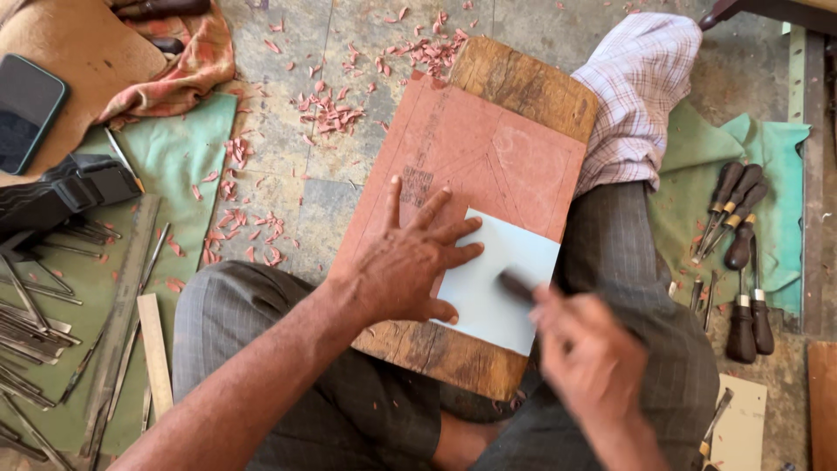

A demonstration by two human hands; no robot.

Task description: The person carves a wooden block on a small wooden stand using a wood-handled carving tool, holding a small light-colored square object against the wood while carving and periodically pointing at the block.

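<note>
On one wooden board, one paper sheet under left hand.

Wooden board: worn, matt, grain showing, edges darkened. Reddish slab on it: matt, smooth, faint scribed lines. Pale blue sheet: looks like paper, flat, matt. Shavings: reddish, curled chips. Floor: rough, stained concrete. Green cloth: matt fabric. Chisels: dark wooden handles, slight sheen, brass-coloured ferrules. Steel blades: dull grey metal. Phone: glossy black screen.
</note>
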